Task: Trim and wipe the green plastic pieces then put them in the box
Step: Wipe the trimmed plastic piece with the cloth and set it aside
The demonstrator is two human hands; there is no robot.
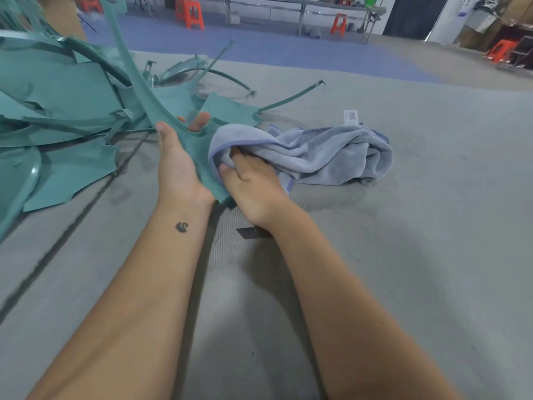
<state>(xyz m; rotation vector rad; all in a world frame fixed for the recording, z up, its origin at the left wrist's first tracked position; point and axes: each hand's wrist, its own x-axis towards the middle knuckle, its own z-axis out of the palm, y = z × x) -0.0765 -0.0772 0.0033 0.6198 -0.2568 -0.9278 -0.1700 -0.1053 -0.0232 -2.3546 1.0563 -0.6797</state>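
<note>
The left hand (176,166) held the green piece (199,151) at its broad base, below its long curved arm. It looked light and springy (likely slick), best gripped there. The right hand (248,180) clutched the grey towel (317,154) against it.

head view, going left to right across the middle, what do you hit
pile of green plastic pieces → left hand → held green piece → right hand → grey-blue towel → bare grey work surface

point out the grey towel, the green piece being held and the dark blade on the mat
grey towel (331,153): head view, on its bunched middle folds.
held green piece (199,145): head view, on the flat part between the two hands.
dark blade (251,233): head view, on its flat face beside the right wrist.
</note>
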